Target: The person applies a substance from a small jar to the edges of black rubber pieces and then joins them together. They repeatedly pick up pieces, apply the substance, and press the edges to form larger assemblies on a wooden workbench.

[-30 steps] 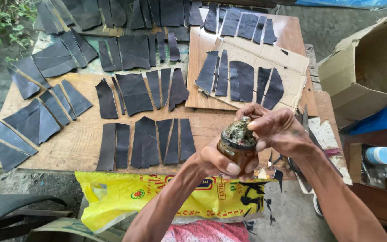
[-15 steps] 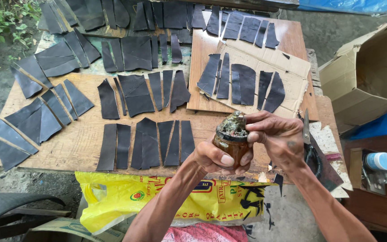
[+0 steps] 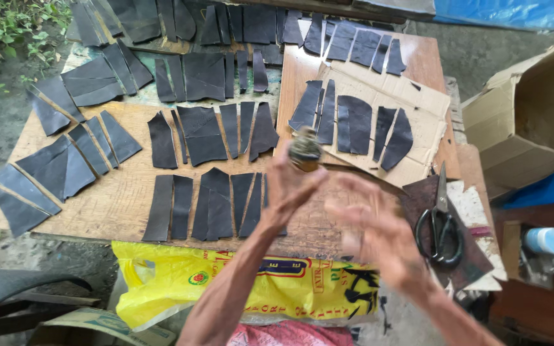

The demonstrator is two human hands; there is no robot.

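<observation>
Between the curled left fingers (image 3: pixel 276 168), one small round jar (image 3: pixel 305 154) is sitting upright, its top crusted with a dull greenish residue; the left hand (image 3: pixel 290 189) is gripping it around the body. Just right of those fingers, the right hand (image 3: pixel 379 234) is hovering empty, blurred, fingers loosely spread. Beyond the fingertips, dark cut leather pieces (image 3: pixel 203 131) are lying in rows on a wooden board (image 3: pixel 117 205) and a cardboard sheet (image 3: pixel 428 106). Right of the right hand, black-handled scissors (image 3: pixel 442 224) are resting. Step, as judged: the jar is being held up for handling; any further move is calling for a steady left-hand grip.
</observation>
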